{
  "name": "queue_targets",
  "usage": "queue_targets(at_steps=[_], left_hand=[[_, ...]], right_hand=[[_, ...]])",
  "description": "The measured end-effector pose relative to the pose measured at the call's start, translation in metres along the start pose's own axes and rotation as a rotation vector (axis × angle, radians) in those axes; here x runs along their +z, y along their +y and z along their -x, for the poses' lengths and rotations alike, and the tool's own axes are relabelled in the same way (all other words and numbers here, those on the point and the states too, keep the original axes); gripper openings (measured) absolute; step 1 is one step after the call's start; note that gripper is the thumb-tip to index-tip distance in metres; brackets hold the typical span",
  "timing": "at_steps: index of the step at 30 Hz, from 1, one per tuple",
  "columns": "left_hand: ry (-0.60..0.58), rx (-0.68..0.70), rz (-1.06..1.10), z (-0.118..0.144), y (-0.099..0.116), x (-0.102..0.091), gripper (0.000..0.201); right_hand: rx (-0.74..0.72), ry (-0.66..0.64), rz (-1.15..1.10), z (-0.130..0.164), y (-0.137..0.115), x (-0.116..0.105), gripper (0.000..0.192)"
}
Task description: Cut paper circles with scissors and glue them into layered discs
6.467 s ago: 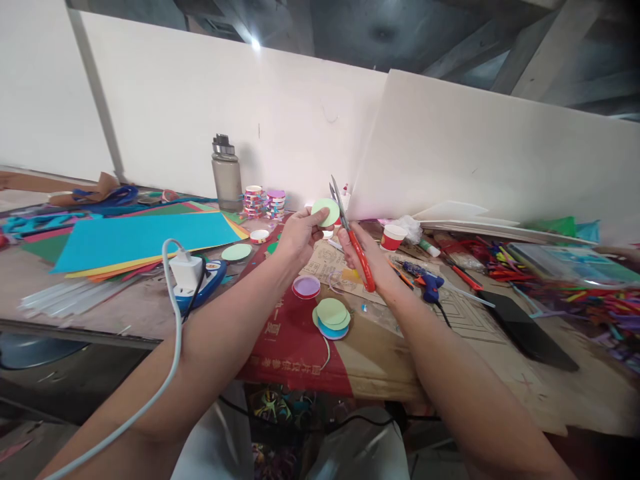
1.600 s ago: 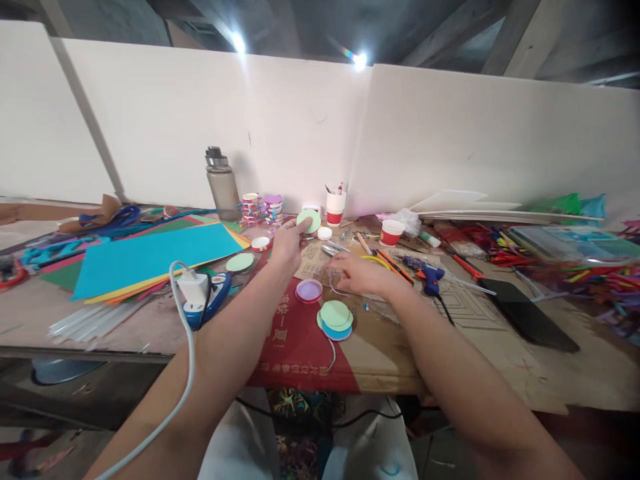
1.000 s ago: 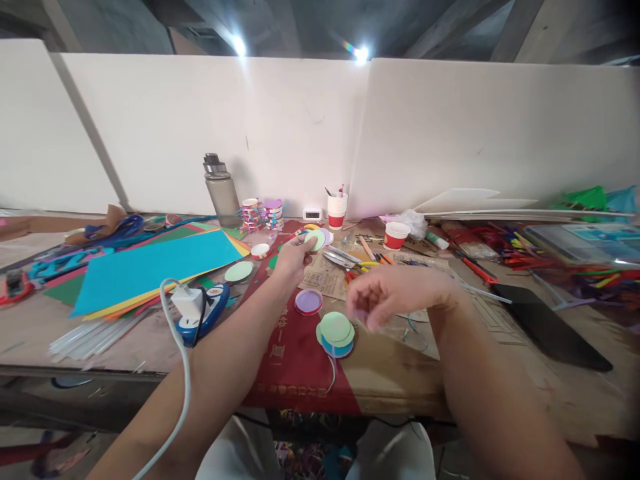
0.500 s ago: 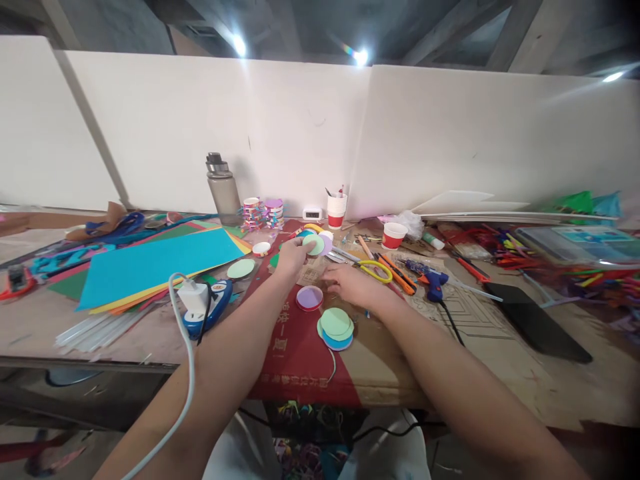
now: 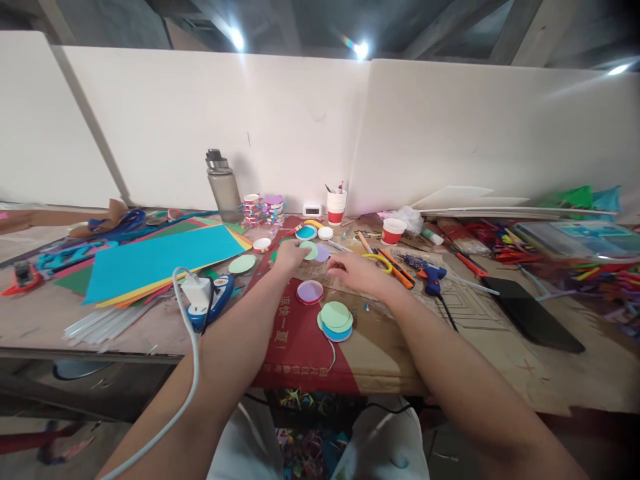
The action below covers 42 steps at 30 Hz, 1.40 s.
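Cut and stacked: round paper discs, pale green over blue (image 5: 335, 320), on the cardboard-covered tabletop (image 5: 390, 353). In hand: one pale green paper disc (image 5: 310, 251), pinched by left hand (image 5: 289, 254) beside a lilac disc (image 5: 323, 253). Right hand (image 5: 357, 272) loose, empty. Yellow-handled scissors (image 5: 379, 262) lie idle; sheets of coloured paper (image 5: 160, 257) remain uncut.

My left hand (image 5: 289, 255) rests behind the lidded tub (image 5: 310, 292), with my right hand (image 5: 356, 272) just to its right. A stack of paper discs (image 5: 335, 319) lies in front of the tub — nearer me. The glue gun (image 5: 429, 275) lies right of my right hand; the paper sheets (image 5: 160, 257) spread far left — bottle (image 5: 223, 187) behind them.
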<state>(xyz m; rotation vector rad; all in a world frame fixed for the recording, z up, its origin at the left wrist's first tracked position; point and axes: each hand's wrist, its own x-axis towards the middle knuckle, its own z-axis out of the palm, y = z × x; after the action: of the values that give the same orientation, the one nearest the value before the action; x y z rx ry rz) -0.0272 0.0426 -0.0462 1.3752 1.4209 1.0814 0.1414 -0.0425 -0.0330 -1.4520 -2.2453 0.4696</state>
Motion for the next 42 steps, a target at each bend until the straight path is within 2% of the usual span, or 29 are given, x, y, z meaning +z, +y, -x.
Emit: queue_targets(at_steps=[2,5,8,12,18,24,29,33,35,37,39,40,42], left_hand=[[-0.021,-0.020,-0.049,-0.002,-0.002,-0.001,0.015],[-0.038,-0.013,-0.082,-0.006,-0.005,-0.002,0.014],[-0.023,0.061,-0.055,-0.008,-0.004,-0.003,0.010],[0.045,0.105,0.011,-0.010,0.000,-0.004,0.006],[0.097,0.072,0.149,-0.010,0.004,-0.002,0.009],[0.094,0.082,0.283,-0.011,0.005,-0.001,0.006],[0.085,0.094,0.340,-0.010,0.007,-0.002,0.006],[0.080,0.084,0.375,-0.007,0.011,-0.002,0.004],[0.090,0.085,0.402,-0.006,0.012,-0.001,0.004],[0.095,0.075,0.450,-0.006,0.013,-0.001,0.004],[0.085,0.049,0.521,-0.006,0.015,-0.001,0.006],[0.078,0.038,0.560,-0.006,0.016,-0.001,0.007],[0.067,0.029,0.628,-0.004,0.018,0.000,0.010]], right_hand=[[-0.081,0.044,-0.090,-0.002,-0.005,0.007,0.012],[-0.084,0.148,-0.103,-0.005,-0.007,0.020,0.015],[0.014,0.268,-0.071,-0.009,-0.001,0.027,0.016],[0.170,0.312,-0.018,-0.016,0.011,0.032,0.026],[0.303,0.200,0.099,-0.030,0.011,0.034,0.053],[0.344,0.052,0.269,-0.051,0.000,0.029,0.058],[0.307,-0.101,0.481,-0.067,-0.001,0.031,0.038],[0.281,-0.073,0.523,-0.069,-0.002,0.033,0.032],[0.248,-0.018,0.529,-0.066,-0.003,0.030,0.032],[0.207,0.110,0.487,-0.061,-0.002,0.023,0.032],[0.199,0.257,0.349,-0.055,-0.001,0.014,0.031],[0.224,0.295,0.234,-0.050,-0.001,0.010,0.030],[0.293,0.283,-0.075,-0.041,-0.002,0.005,0.028]])
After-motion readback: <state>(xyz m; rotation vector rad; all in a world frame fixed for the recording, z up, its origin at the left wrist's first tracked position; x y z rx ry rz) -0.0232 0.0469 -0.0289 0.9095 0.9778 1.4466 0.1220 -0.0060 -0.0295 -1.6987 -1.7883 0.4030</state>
